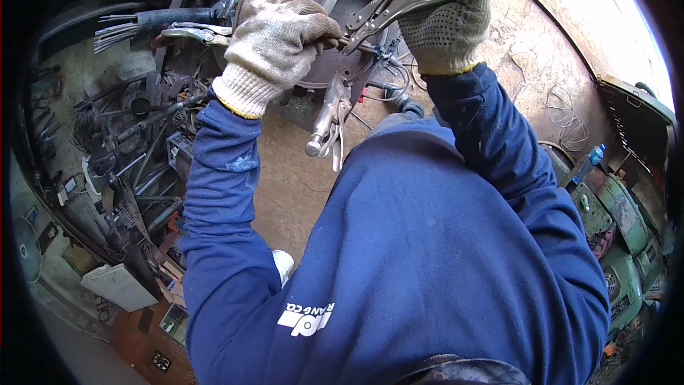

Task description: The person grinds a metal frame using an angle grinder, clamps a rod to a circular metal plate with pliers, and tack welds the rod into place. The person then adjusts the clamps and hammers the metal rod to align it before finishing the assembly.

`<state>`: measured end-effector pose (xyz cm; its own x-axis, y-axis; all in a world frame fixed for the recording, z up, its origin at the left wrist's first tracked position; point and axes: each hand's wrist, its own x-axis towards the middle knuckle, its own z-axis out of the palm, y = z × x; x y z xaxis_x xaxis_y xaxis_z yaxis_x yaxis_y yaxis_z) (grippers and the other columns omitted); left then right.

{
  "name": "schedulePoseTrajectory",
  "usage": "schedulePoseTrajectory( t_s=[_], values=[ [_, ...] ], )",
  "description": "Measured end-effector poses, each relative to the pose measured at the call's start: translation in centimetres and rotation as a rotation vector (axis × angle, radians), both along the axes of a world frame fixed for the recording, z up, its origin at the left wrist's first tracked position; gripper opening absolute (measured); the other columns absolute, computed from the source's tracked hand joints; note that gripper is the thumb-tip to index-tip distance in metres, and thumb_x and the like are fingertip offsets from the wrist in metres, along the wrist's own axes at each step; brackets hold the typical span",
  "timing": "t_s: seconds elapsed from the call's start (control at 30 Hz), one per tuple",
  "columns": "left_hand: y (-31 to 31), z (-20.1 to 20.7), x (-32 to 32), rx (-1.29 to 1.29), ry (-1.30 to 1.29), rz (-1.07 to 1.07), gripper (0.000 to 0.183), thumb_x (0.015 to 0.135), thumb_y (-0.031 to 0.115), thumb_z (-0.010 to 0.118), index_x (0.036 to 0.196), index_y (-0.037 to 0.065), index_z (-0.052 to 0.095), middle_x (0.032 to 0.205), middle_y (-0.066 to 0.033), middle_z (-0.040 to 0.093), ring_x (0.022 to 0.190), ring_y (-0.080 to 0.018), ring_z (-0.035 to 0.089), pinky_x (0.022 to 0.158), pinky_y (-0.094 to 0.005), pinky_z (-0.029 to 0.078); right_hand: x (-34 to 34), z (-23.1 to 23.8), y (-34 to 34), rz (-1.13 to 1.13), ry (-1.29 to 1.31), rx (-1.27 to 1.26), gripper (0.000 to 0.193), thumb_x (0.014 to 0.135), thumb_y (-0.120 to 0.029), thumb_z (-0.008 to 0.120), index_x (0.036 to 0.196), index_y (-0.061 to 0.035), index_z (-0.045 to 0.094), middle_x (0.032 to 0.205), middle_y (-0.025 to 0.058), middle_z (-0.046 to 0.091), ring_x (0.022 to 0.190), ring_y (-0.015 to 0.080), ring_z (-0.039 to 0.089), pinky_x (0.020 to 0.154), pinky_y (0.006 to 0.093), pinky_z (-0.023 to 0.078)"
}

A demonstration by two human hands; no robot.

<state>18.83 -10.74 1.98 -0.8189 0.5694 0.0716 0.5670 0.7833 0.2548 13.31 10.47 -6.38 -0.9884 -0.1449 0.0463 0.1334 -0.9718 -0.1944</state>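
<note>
Both hands wear knitted work gloves. My left hand (278, 46) is closed at the upper middle, its fingertips pinching what looks like a thin reddish-brown rod (367, 48). Close to those fingertips are the jaws of the locking pliers (388, 14), whose handles run up to the right. My right hand (449, 25), its dotted palm side showing, is closed round those handles. Beneath lies a round dark metal plate (313, 75). Another pair of locking pliers (330, 121) hangs at its near edge. Further locking pliers (196, 33) sit left of my left hand.
Bundles of thick cut cable (153, 21) with bare wire ends lie at upper left. Scrap metal and bars (142, 135) are heaped on the left. Green machinery (620, 278), a plastic bottle (590, 162) and coiled wire (568, 117) are at right.
</note>
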Motion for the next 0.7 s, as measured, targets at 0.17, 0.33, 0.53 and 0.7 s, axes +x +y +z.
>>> schedulePoseTrajectory(
  t_s=[0.17, 0.33, 0.53, 0.7],
  values=[
    [0.1, -0.1, 0.2, 0.002, -0.008, 0.016, 0.018, 0.080, 0.013, 0.075, 0.097, 0.017, 0.077, 0.099, -0.0033, 0.075, 0.100, -0.0261, 0.070, 0.095, -0.0410, 0.052, 0.6, 0.3, 0.2, -0.015, 0.044, 0.010, 0.036, 0.096, -0.022, 0.067, 0.130, -0.0157, 0.059, 0.119, 0.0024, 0.067, 0.112, 0.0229, 0.065, 0.104, 0.0475, 0.052],
    [0.0, 0.0, 0.0, -0.009, -0.017, 0.016, 0.018, 0.079, 0.013, 0.076, 0.096, 0.016, 0.077, 0.099, -0.0036, 0.075, 0.098, -0.0266, 0.070, 0.095, -0.0409, 0.052, 0.2, 0.3, -0.2, -0.015, -0.094, 0.010, 0.024, 0.097, -0.023, 0.067, 0.118, -0.0157, 0.062, 0.108, 0.0023, 0.068, 0.102, 0.0208, 0.067, 0.096, 0.0456, 0.056],
    [0.1, 0.1, 0.1, -0.018, -0.009, 0.013, 0.017, 0.078, 0.012, 0.076, 0.095, 0.016, 0.077, 0.098, -0.0035, 0.075, 0.098, -0.0264, 0.070, 0.094, -0.0414, 0.053, -1.4, -0.3, -0.8, 0.035, -0.186, 0.286, 0.013, 0.100, -0.027, 0.062, 0.104, -0.0148, 0.059, 0.087, 0.0017, 0.060, 0.081, 0.0195, 0.064, 0.085, 0.0436, 0.058],
    [0.2, 0.3, 0.1, -0.001, -0.029, 0.019, 0.017, 0.080, 0.014, 0.075, 0.096, 0.016, 0.077, 0.099, -0.0029, 0.075, 0.099, -0.0262, 0.070, 0.094, -0.0409, 0.052, -1.8, -0.6, -0.5, 0.039, -0.215, 0.351, 0.018, 0.100, -0.028, 0.062, 0.107, -0.0119, 0.058, 0.089, 0.0025, 0.059, 0.079, 0.0194, 0.063, 0.081, 0.0425, 0.059]
  ],
)
